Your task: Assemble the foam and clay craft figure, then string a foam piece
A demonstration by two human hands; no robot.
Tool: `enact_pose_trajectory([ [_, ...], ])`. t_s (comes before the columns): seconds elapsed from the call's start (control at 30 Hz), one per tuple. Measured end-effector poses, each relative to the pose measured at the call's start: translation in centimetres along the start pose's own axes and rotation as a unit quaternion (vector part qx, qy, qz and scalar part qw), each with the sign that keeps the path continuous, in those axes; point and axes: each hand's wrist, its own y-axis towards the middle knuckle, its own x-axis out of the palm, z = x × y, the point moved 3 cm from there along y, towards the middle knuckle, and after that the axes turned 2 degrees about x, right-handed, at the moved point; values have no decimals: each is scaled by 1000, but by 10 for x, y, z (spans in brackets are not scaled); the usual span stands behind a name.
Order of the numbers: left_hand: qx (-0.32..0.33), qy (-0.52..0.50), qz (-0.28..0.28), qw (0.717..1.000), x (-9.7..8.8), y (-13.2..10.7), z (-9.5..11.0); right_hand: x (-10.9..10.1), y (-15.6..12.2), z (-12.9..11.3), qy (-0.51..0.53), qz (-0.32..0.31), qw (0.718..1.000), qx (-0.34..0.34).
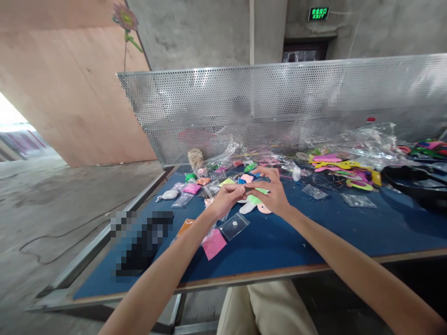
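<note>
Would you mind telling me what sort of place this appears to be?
Probably a workshop or small factory: a green exit sign on a bare concrete wall, and a blue work table strewn with colourful craft pieces.

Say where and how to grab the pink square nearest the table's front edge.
Pinch the pink square by its near edge, probably best from the front of the table: it lies flat, and the clear bag sits by its far side.
</note>
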Motion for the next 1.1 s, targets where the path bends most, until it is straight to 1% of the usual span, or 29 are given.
enact_pose_trajectory([
  [0.07,-13,-18,-12,1000,1,-1,-1,1,-1,0,-4,-12,1000,2],
  [0.17,-14,-32,-25,999,2,-1,0,1,-2,0,-19,-20,1000,-1],
  [0.43,-9,5,-9,1000,2,-1,4,-1,-1,1,-41,-26,999,-21],
  [0.57,-5,-18,-8,1000,1,-2,3,-2,0,-2,-27,-24,999,-5],
  [0.67,-7,-46,-21,999,0,-2,2,-3,3,-3,6,-48,999,26],
  [0.73,-10,-45,-27,999,-1,-1,1,-2,5,-3,25,-64,997,38],
  [0.9,-25,-47,-43,998,-1,-2,-1,-2,6,-3,44,-64,997,23],
  [1.1,-25,-47,-46,998,1,-1,-1,-2,4,-1,41,-59,997,14],
])
